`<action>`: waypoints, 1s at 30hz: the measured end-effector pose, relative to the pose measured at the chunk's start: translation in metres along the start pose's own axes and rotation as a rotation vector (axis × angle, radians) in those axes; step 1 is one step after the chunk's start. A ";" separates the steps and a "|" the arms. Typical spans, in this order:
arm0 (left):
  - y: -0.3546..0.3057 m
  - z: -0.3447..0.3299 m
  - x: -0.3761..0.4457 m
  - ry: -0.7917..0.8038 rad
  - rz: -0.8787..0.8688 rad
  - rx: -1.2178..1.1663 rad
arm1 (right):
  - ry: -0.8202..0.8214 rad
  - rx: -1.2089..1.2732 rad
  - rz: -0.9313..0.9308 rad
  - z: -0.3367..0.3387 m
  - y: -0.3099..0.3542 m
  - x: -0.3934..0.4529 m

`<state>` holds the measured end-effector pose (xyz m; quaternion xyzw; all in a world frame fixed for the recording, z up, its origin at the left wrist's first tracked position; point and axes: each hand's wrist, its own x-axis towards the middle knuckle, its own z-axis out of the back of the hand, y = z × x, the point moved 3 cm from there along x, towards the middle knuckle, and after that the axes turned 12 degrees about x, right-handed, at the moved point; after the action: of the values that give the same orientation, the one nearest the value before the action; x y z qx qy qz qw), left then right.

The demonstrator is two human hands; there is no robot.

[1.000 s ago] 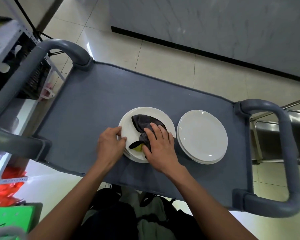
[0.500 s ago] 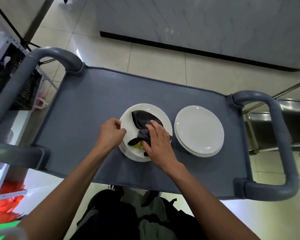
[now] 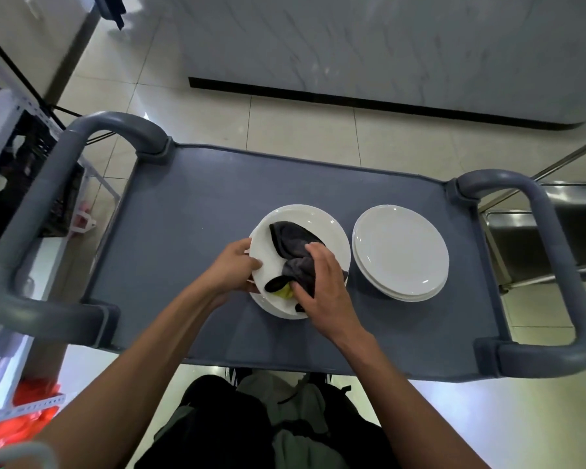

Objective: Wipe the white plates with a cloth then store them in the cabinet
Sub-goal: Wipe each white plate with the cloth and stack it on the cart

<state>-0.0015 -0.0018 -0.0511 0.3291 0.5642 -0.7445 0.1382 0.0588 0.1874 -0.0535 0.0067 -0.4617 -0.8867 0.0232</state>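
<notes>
The left hand point(image 3: 236, 269) grips the top plate's point(image 3: 305, 231) left rim; the right hand point(image 3: 322, 286) presses the dark cloth point(image 3: 293, 247) onto it with curled fingers.

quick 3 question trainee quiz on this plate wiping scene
1. True or false: the right hand presses a dark cloth onto the top plate of the left stack.
2. Which hand grips that plate's rim? A. left hand B. right hand C. neither
3. Fill in: both plate stacks sit on a grey ____.

Key:
1. true
2. A
3. cart; the second stack sits to the right, untouched.
</notes>
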 end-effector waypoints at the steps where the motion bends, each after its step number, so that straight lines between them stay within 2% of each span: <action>1: 0.000 0.001 -0.001 0.033 -0.009 -0.005 | -0.005 -0.013 0.009 -0.001 0.002 -0.001; 8: 0.000 0.007 -0.009 0.183 -0.074 -0.047 | 0.020 -0.083 0.095 -0.003 0.022 0.010; 14: 0.000 0.009 -0.015 0.200 -0.182 -0.024 | 0.043 -0.143 0.159 0.002 0.041 0.028; 19: 0.003 0.014 -0.021 0.112 -0.230 -0.077 | 0.015 -0.194 0.178 0.014 0.055 0.044; 30: 0.001 0.026 -0.029 -0.064 -0.281 -0.323 | -0.157 -0.279 0.185 0.040 0.084 0.060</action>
<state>0.0117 -0.0313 -0.0293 0.1969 0.7117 -0.6665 0.1018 0.0005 0.1695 0.0392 -0.1082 -0.3331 -0.9341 0.0693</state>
